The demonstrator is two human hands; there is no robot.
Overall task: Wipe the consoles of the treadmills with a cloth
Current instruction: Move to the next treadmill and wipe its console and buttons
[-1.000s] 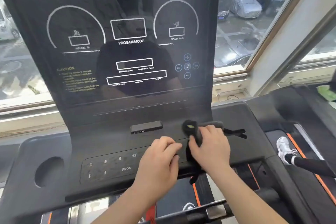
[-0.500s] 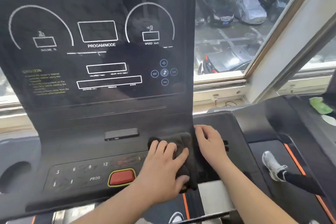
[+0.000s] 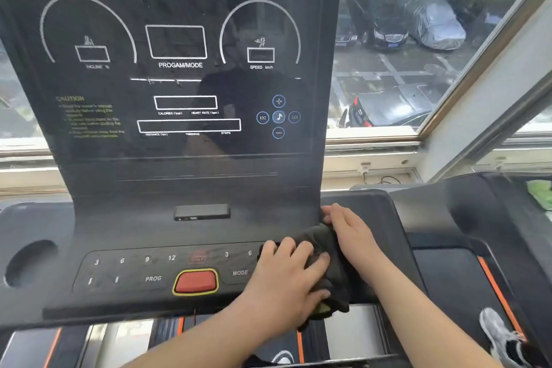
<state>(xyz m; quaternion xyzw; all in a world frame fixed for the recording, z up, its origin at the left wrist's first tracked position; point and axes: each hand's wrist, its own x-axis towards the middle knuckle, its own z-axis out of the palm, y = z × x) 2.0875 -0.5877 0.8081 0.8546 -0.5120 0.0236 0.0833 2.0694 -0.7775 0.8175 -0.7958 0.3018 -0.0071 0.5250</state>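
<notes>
The soft, limp dark cloth, pressed by the spread left hand and pinched by the right hand at the black treadmill console right edge, should bunch easily, so hold it flat under the palm.

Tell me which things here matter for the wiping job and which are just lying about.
Job: black cloth, left hand, right hand, treadmill console.
Lying about: small black device on the console ledge, green item on the neighbouring treadmill.
</notes>
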